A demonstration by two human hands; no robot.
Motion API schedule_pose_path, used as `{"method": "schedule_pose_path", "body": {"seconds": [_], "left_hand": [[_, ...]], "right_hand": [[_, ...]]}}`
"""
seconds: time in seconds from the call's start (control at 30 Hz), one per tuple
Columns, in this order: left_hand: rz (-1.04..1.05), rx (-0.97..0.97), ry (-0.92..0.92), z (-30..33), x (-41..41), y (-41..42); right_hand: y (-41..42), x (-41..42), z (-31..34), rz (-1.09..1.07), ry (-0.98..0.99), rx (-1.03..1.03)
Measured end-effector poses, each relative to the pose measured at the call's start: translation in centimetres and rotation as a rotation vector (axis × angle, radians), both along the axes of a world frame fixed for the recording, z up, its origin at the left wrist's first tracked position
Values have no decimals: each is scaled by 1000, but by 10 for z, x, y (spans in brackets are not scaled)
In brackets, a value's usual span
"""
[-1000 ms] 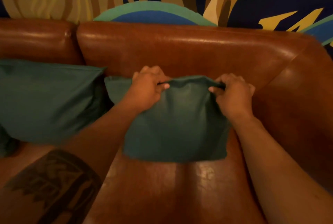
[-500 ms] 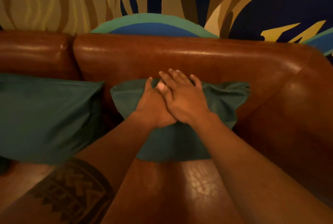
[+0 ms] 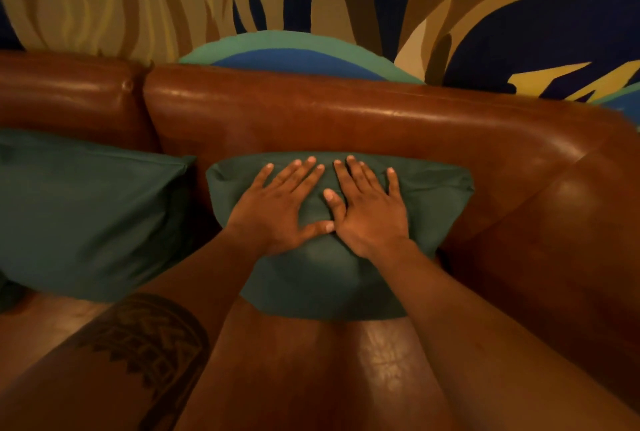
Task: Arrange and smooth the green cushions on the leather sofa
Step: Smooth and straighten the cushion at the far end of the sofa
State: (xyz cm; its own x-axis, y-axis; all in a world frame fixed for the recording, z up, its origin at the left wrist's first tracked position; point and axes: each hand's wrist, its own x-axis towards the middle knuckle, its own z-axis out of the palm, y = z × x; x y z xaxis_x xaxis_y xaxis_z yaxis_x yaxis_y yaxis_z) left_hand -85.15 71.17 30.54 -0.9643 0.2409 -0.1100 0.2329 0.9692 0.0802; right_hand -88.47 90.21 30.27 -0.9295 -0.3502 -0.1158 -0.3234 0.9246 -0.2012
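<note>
Both hands, left hand [image 3: 277, 212] and right hand [image 3: 370, 212], flat and spread on the green cushion [image 3: 433, 195], no readable writing.

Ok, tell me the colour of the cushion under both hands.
Dark green cushion, plain, unpatterned; seen best in the head view.

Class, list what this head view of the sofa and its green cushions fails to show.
Head view only:
- Centre of the small green fabric cushion: covered by the left hand and right hand.
- Large green cushion: cut off by the left edge.
- Brown leather sofa seat: partly behind both forearms.
</note>
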Motion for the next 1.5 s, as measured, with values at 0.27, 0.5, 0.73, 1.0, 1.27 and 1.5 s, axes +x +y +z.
{"method": "schedule_pose_path", "body": {"seconds": [0.27,0.5,0.73,1.0,1.27,1.5], "left_hand": [[39,45,-1,-5,10,-23],[310,-37,-99,-8,27,-72],[680,201,-157,-2,72,-110],[818,706,105,37,-16,-75],[850,712,134,38,-17,-93],[813,612,227,45,-6,-95]], "right_hand": [[13,9,-1,-51,11,48],[54,4,2,-144,-31,143],[75,2,20,-184,-14,51],[109,-22,55,-681,195,-308],[126,-35,22,-733,139,-651],[129,-35,29,-714,153,-651]]}}
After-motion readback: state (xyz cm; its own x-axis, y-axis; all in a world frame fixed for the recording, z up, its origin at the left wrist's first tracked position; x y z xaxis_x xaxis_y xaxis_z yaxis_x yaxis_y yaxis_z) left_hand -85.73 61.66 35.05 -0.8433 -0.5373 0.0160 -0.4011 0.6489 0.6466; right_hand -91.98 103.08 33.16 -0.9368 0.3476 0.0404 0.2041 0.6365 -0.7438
